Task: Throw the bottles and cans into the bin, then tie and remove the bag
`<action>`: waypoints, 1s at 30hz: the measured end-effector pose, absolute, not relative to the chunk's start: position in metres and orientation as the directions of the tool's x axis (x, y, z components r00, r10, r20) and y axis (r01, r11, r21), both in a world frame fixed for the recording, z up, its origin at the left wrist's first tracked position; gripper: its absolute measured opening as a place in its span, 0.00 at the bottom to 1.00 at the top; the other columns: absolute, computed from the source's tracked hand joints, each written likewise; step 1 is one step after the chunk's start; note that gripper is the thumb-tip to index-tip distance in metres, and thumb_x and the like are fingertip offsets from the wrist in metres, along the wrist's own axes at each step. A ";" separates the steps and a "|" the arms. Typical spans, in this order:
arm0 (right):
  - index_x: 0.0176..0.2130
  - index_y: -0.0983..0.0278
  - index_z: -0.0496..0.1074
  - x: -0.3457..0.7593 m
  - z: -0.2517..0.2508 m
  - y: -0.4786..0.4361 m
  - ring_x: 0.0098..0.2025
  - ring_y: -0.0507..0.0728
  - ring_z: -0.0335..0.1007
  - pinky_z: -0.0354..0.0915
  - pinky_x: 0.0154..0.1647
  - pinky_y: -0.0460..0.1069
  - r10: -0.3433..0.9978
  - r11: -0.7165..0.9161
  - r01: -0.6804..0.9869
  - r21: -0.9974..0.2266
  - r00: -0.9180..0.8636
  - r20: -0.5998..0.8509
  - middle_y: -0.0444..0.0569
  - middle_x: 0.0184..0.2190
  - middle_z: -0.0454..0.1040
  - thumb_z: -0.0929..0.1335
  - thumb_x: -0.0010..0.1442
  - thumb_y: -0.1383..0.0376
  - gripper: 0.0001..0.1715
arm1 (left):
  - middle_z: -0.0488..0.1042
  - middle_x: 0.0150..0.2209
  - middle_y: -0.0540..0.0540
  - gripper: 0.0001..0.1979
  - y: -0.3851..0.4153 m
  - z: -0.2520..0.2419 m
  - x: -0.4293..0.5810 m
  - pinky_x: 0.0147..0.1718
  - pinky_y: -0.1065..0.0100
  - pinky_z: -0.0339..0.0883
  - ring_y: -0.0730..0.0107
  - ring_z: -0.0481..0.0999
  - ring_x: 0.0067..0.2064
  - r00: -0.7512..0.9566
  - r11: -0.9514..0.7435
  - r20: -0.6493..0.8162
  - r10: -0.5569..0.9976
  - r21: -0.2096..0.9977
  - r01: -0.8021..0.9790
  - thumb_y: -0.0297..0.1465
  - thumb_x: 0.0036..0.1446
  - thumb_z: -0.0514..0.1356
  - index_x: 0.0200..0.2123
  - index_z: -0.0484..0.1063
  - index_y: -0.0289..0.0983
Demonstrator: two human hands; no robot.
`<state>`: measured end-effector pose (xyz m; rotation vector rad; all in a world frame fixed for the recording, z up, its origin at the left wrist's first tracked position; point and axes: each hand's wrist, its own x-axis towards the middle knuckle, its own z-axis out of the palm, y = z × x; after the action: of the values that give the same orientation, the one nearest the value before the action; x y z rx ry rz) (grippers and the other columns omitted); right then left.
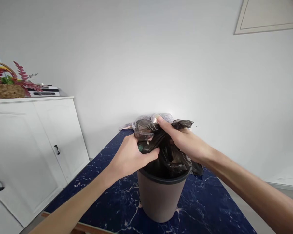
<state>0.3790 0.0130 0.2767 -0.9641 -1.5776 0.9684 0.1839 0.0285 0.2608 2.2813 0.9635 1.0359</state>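
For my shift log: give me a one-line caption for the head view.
Left hand and right hand bunch the black bin liner in a grey bin on a blue marbled table.

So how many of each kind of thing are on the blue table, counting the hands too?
hands: 2, the left hand and the right hand, both gripping the bag
bag: 1, black
bin: 1
cloth: 1, grey, at the far end
Total: 5
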 end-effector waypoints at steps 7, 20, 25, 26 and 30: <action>0.43 0.56 0.82 0.396 0.292 0.010 0.47 0.63 0.76 0.72 0.55 0.62 0.788 0.575 0.275 -0.770 -0.439 0.431 0.48 0.39 0.81 0.65 0.72 0.45 0.23 | 0.79 0.41 0.47 0.02 0.037 0.271 0.184 0.48 0.56 0.72 0.57 0.78 0.47 0.589 -0.805 0.560 0.583 0.500 0.321 0.29 0.62 0.61 0.37 0.75 0.40; 0.42 0.58 0.71 0.414 0.276 0.018 0.41 0.59 0.74 0.66 0.41 0.54 0.668 0.705 0.604 -0.371 -0.390 0.634 0.48 0.40 0.79 0.71 0.66 0.59 0.07 | 0.79 0.44 0.45 0.11 0.047 0.272 0.177 0.47 0.60 0.74 0.60 0.79 0.46 0.521 -0.557 0.350 0.778 0.769 0.314 0.32 0.65 0.56 0.41 0.79 0.39; 0.35 0.58 0.64 0.405 0.262 0.027 0.37 0.55 0.69 0.64 0.37 0.52 0.474 0.706 0.683 -0.187 -0.260 0.841 0.45 0.35 0.73 0.67 0.60 0.71 0.08 | 0.77 0.38 0.47 0.10 0.041 0.274 0.176 0.37 0.64 0.71 0.63 0.76 0.39 0.588 -0.669 0.403 0.701 0.656 0.349 0.31 0.67 0.54 0.41 0.76 0.39; 0.35 0.58 0.63 0.403 0.260 0.028 0.37 0.55 0.69 0.64 0.36 0.51 0.435 0.708 0.688 -0.163 -0.242 0.867 0.45 0.35 0.72 0.66 0.59 0.72 0.09 | 0.77 0.38 0.48 0.09 0.040 0.274 0.175 0.36 0.64 0.70 0.64 0.76 0.38 0.607 -0.696 0.412 0.679 0.624 0.356 0.32 0.67 0.55 0.41 0.76 0.39; 0.34 0.58 0.63 0.396 0.256 0.028 0.36 0.55 0.67 0.64 0.36 0.52 0.329 0.702 0.706 -0.091 -0.209 0.921 0.46 0.34 0.70 0.63 0.58 0.75 0.11 | 0.80 0.44 0.45 0.16 0.037 0.276 0.175 0.45 0.58 0.72 0.57 0.77 0.46 0.621 -0.726 0.432 0.654 0.588 0.356 0.43 0.72 0.55 0.46 0.78 0.41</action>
<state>0.3957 0.0283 0.2561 -0.8176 -1.8081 -0.4267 0.1751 0.0371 0.2764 2.3953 0.7985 0.8941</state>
